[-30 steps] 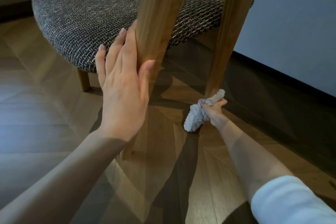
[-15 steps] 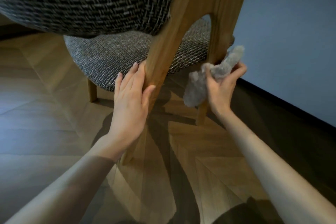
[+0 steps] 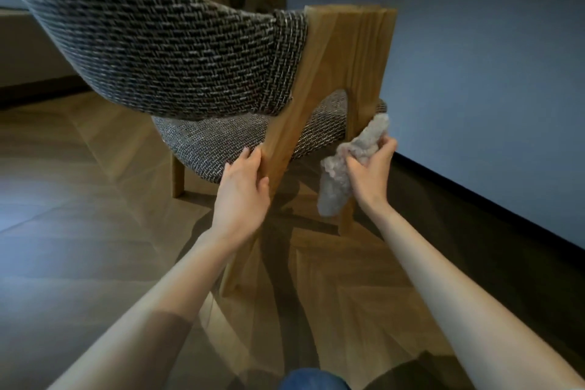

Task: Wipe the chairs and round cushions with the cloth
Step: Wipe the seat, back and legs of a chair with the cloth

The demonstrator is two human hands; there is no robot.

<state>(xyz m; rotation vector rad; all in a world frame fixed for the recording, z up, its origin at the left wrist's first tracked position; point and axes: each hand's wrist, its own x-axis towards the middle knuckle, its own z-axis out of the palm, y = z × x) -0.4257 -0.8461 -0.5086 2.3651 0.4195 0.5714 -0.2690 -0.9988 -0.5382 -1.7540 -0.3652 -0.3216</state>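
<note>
The cloth (image 3: pixel 345 174) is bunched in your right hand (image 3: pixel 368 174), fingers and thumb curled tight round its middle. Its upper end presses against the far leg (image 3: pixel 361 104) of the chair (image 3: pixel 348 47), just below the seat cushion (image 3: pixel 221 142), and its lower end hangs loose in front of that leg. A second ago the same cloth was down at the foot of this leg, close to the floor (image 3: pixel 95 231). Half a second ago it was already up near the seat, and it has shifted little since then.

Your left hand (image 3: pixel 243 190) has stayed on the near leg (image 3: pixel 285 136). It lay flat against the wood before. Now it holds the leg, thumb on the near face and fingers round the left edge, touching the cushion's rim.

The view has drawn back, so the woven backrest (image 3: pixel 152 41) now fills the upper left and hides most of the seat. The near leg stands between your two hands and covers part of the far leg's base. A blue-grey wall (image 3: pixel 474 73) with a dark skirting board (image 3: pixel 490 199) runs along the right, well apart from the chair. Your knee (image 3: pixel 313 380), in blue fabric, shows at the bottom edge.
</note>
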